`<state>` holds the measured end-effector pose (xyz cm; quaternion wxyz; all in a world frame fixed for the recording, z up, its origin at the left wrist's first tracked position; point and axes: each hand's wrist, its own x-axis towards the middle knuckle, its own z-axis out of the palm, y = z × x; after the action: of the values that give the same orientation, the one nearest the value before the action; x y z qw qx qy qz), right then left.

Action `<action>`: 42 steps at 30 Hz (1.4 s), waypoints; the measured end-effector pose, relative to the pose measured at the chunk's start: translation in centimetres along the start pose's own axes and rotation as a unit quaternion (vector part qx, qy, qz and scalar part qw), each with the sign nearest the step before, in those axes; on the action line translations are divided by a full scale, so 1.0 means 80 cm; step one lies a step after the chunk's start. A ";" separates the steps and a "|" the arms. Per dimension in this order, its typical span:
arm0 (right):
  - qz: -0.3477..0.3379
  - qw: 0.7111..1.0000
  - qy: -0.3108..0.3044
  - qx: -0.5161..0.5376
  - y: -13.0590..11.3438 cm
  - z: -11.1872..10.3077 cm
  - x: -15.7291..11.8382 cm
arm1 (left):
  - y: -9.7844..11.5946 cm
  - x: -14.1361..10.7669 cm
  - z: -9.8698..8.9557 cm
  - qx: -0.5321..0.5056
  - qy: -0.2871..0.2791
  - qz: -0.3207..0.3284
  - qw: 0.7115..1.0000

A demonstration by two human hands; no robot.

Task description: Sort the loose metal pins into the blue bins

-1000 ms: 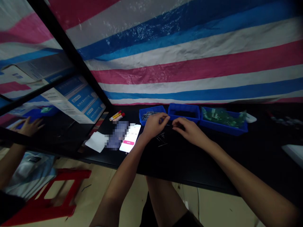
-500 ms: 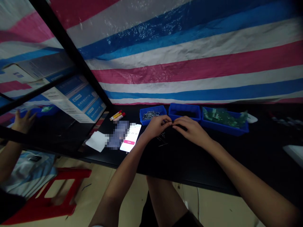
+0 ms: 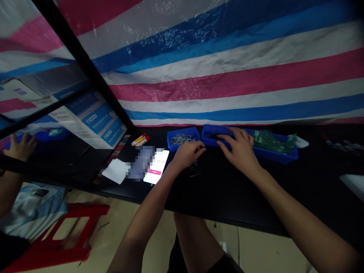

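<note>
My left hand (image 3: 189,153) is just in front of the left blue bin (image 3: 170,141), which holds several thin metal pieces (image 3: 181,139). Its fingers are pinched together; whatever they hold is too small to make out. My right hand (image 3: 239,151) reaches over the front edge of the middle blue bin (image 3: 208,141), fingers apart, with nothing visible in them. The dark contents of that bin are hard to tell. Several loose metal pieces (image 3: 195,175) lie on the black table below my left hand.
Green plastic packaging (image 3: 270,142) fills the right blue bin (image 3: 284,158). A lit phone (image 3: 156,167), white paper (image 3: 116,171) and glue tubes (image 3: 140,140) lie left. Beyond the black frame are boxes (image 3: 98,121) and another person's hand (image 3: 21,147).
My right hand has moved away from my left hand to the middle bin, and its fingers have spread. My left hand has stayed nearly in place.
</note>
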<state>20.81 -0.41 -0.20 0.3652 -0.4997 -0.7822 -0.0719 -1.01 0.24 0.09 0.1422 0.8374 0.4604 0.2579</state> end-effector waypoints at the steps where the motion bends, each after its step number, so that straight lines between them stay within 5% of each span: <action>1: -0.008 1.000 -0.009 0.001 0.001 0.002 -0.001 | 0.001 0.000 0.000 0.007 -0.004 -0.001 1.000; 6: -0.086 0.970 -0.212 0.082 -0.004 0.024 -0.013 | 0.006 -0.002 0.002 0.020 0.005 -0.005 1.000; 9: -0.109 0.961 -0.249 0.042 -0.009 0.038 -0.021 | 0.006 -0.002 0.002 0.026 0.009 -0.010 1.000; 16: -0.105 0.961 -0.253 0.040 -0.012 0.039 -0.020 | 0.005 -0.002 0.002 0.006 0.004 -0.020 1.000; 25: -0.036 0.963 -0.163 0.213 -0.020 0.020 -0.008 | 0.002 0.000 0.001 -0.097 -0.049 0.008 0.994; 31: -0.059 0.969 -0.092 0.224 -0.022 0.009 -0.004 | -0.005 0.005 -0.001 -0.139 0.027 -0.021 0.990; 37: -0.151 0.966 -0.156 0.139 -0.016 0.013 -0.008 | -0.009 0.004 0.002 -0.110 0.028 0.020 0.993; 42: -0.164 0.965 -0.173 0.113 -0.015 0.013 -0.008 | -0.009 0.004 0.005 -0.103 0.016 0.037 0.994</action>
<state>19.41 -0.97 -1.03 0.2621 -0.3244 -0.9078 0.0455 -1.16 0.86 -0.49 0.2107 0.8302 0.4027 0.3228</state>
